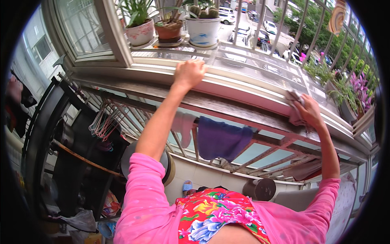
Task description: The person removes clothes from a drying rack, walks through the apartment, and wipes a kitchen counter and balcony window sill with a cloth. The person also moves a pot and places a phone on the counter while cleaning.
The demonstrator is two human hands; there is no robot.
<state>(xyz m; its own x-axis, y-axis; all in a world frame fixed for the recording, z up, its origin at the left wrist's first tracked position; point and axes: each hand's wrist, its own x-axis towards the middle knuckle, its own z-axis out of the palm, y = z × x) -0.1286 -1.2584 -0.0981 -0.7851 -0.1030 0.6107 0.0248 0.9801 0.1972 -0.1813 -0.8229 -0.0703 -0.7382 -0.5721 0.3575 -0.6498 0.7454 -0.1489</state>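
My left hand (190, 73) is closed over the outer edge of the white window track (243, 80), below the potted plants; no object shows in it. At the right, my right hand (309, 111) grips a crumpled greyish-pink cloth (296, 114), which lies against the track and the inner sill and hangs partly over it. The window sill (225, 105) runs below both hands. An open window sash (117, 36) stands to the left of my left hand.
Beyond the track stand a white pot (203, 30), a brown pot (168, 30) and a pink-patterned pot (140, 33). Metal bars (281, 27) enclose the outer ledge. Below the sill, a purple towel (222, 137) hangs on a railing. Hangers (106, 122) and a black rack (73, 164) are at left.
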